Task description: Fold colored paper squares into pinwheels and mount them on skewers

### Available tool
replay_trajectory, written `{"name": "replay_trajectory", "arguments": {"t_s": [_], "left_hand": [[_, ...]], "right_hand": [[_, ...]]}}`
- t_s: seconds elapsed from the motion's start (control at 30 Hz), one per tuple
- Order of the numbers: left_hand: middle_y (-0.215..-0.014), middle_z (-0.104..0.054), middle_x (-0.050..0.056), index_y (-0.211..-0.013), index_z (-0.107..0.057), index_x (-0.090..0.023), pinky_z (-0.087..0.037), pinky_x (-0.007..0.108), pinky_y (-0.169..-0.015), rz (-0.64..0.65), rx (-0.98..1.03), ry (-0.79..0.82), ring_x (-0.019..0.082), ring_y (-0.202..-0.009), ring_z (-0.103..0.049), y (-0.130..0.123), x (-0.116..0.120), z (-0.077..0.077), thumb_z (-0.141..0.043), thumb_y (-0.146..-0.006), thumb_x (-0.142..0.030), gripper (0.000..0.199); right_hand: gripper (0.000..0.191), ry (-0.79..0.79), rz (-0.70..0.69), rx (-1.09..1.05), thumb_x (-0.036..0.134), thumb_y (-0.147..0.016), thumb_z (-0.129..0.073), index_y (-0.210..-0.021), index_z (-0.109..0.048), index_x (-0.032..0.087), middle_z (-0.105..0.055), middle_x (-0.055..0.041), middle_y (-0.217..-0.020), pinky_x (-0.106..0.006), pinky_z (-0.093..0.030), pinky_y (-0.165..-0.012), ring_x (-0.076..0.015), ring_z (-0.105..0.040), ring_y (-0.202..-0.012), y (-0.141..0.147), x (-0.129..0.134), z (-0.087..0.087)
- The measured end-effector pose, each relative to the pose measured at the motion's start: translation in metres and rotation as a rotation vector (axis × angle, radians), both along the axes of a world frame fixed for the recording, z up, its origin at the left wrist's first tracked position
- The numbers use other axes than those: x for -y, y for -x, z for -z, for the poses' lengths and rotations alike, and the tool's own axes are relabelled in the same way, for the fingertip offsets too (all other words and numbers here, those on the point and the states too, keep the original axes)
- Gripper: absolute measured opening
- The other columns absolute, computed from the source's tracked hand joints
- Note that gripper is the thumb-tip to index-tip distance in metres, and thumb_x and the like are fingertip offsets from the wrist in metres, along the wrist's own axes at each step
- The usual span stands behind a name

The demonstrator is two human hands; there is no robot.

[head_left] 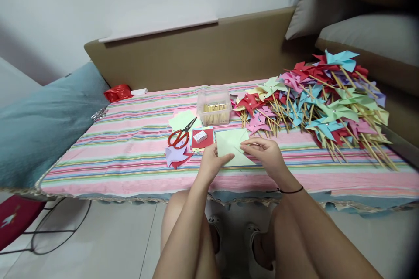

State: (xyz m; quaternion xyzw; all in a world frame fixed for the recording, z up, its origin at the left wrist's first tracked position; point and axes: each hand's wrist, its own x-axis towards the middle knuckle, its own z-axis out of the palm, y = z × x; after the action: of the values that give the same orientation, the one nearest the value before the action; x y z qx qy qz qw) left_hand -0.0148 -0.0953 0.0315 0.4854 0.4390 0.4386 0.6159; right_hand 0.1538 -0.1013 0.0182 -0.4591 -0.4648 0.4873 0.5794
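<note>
A pale green square of paper (225, 140) is held up over the striped cloth, with diagonal lines running in from its corners; I cannot tell whether they are creases or cuts. My left hand (211, 161) grips the paper's left side, its thumb lying on the front. At the right side, the thumb and forefinger of my right hand (265, 152) pinch the paper; anything small between those fingertips is too fine to make out. Just left of the paper, a small white box (200, 136) rests on a stack of coloured paper squares (207, 143).
Red-handled scissors (179, 137) lie beside the stack, near cut paper pieces (175, 155) and pale green sheets (180, 120). Behind stands a clear plastic box (214, 117) of wooden sticks. Finished paper pinwheels (327, 104) are heaped on the right. A red plastic bag (118, 93) sits back left.
</note>
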Motion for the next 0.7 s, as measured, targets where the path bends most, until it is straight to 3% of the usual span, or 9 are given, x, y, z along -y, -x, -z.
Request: {"name": "replay_trajectory", "arguments": {"t_s": [0.13, 0.23, 0.33, 0.53, 0.6, 0.7], "left_hand": [[-0.092, -0.073, 0.009, -0.093, -0.068, -0.013, -0.049, 0.032, -0.075, -0.012, -0.018, -0.015, 0.021, -0.081, -0.067, -0.0034, -0.0001, 0.0004, -0.080, -0.055, -0.022, 0.040], [-0.097, -0.073, 0.010, -0.094, -0.068, -0.013, -0.050, 0.032, -0.074, -0.034, 0.003, -0.018, 0.021, -0.082, -0.067, -0.0057, 0.0010, -0.0020, -0.078, -0.060, -0.028, 0.038], [-0.097, -0.073, 0.011, -0.092, -0.067, -0.012, -0.050, 0.031, -0.070, -0.094, 0.018, -0.008, 0.022, -0.081, -0.067, -0.0071, 0.0012, -0.0039, -0.075, -0.065, -0.034, 0.035], [-0.092, -0.074, 0.010, -0.092, -0.064, -0.012, -0.052, 0.031, -0.068, -0.141, 0.082, -0.003, 0.020, -0.074, -0.068, -0.0080, -0.0014, -0.0027, -0.080, -0.056, -0.027, 0.042], [-0.091, -0.074, 0.010, -0.093, -0.063, -0.012, -0.052, 0.031, -0.067, -0.170, 0.086, -0.008, 0.020, -0.073, -0.068, -0.0083, -0.0018, -0.0021, -0.080, -0.056, -0.025, 0.043], [-0.086, -0.074, 0.009, -0.094, -0.060, -0.013, -0.053, 0.031, -0.066, -0.243, 0.107, -0.004, 0.020, -0.071, -0.068, -0.0086, -0.0022, -0.0014, -0.079, -0.056, -0.022, 0.044]], "right_hand": [[0.028, 0.002, 0.016, 0.025, 0.035, -0.056, -0.084, -0.072, -0.071, 0.016, -0.059, 0.0009, -0.055, -0.021, -0.037, -0.041, -0.0090, -0.050, -0.047, 0.0022, 0.0005, -0.0027], [0.031, 0.010, 0.015, 0.037, 0.037, -0.054, -0.084, -0.071, -0.070, 0.015, -0.057, 0.0012, -0.053, -0.021, -0.031, -0.038, -0.0079, -0.045, -0.044, 0.0031, 0.0008, -0.0046], [0.032, 0.026, 0.007, 0.049, 0.039, -0.054, -0.084, -0.070, -0.069, 0.015, -0.058, 0.0002, -0.054, -0.021, -0.032, -0.039, -0.0086, -0.047, -0.045, 0.0033, 0.0010, -0.0050], [0.035, 0.033, -0.015, 0.067, 0.042, -0.055, -0.083, -0.071, -0.068, 0.014, -0.058, 0.0004, -0.053, -0.021, -0.032, -0.039, -0.0088, -0.047, -0.045, 0.0030, 0.0012, -0.0057], [0.038, 0.045, -0.008, 0.054, 0.042, -0.055, -0.082, -0.076, -0.066, 0.015, -0.055, 0.0028, -0.051, -0.022, -0.037, -0.041, -0.0092, -0.049, -0.045, 0.0039, 0.0009, -0.0066], [0.049, 0.064, 0.054, -0.051, 0.043, -0.056, -0.082, -0.091, -0.056, 0.020, -0.064, 0.0022, -0.064, -0.026, -0.051, -0.057, -0.0128, -0.061, -0.058, 0.0066, 0.0003, -0.0085]]}}
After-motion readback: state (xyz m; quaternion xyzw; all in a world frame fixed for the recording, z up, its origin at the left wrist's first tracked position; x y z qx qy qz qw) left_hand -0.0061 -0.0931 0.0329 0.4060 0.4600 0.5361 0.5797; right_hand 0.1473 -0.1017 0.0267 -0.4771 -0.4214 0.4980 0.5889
